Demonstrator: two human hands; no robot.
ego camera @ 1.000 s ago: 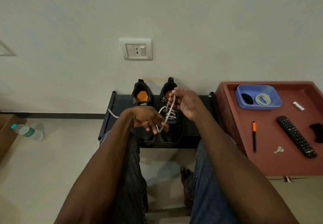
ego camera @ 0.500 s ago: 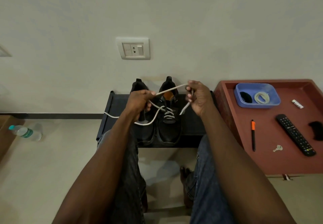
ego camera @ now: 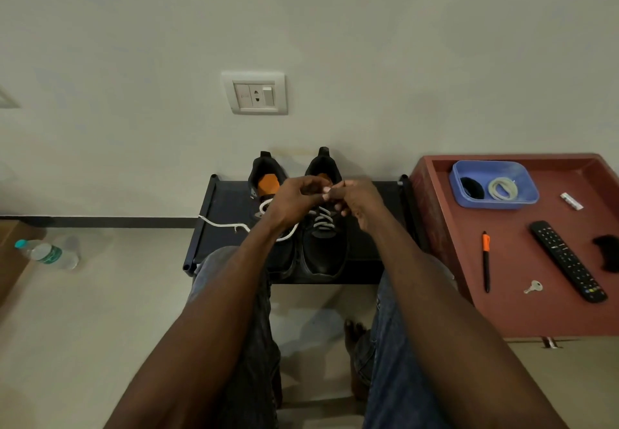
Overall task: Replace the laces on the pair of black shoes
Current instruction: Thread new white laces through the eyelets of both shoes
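Lacing of the right shoe (ego camera: 324,244) in hand; white lace (ego camera: 321,221) crossed through its lower eyelets. Both black shoes side by side on the dark rack (ego camera: 227,214), toes toward the person. Left hand (ego camera: 294,199) and right hand (ego camera: 356,200) met fingertip to fingertip above the tongue, apparently pinching the lace ends. Judged next: feed an end through an upper eyelet, then draw slack in evenly. Loose tail trailing left across the rack.

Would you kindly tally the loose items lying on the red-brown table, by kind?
Blue plastic tray: 1
Orange-capped black pen: 1
Black remote control: 1
Small silver key: 1
Small white packet: 1
Dark object at the edge: 1
Total: 6
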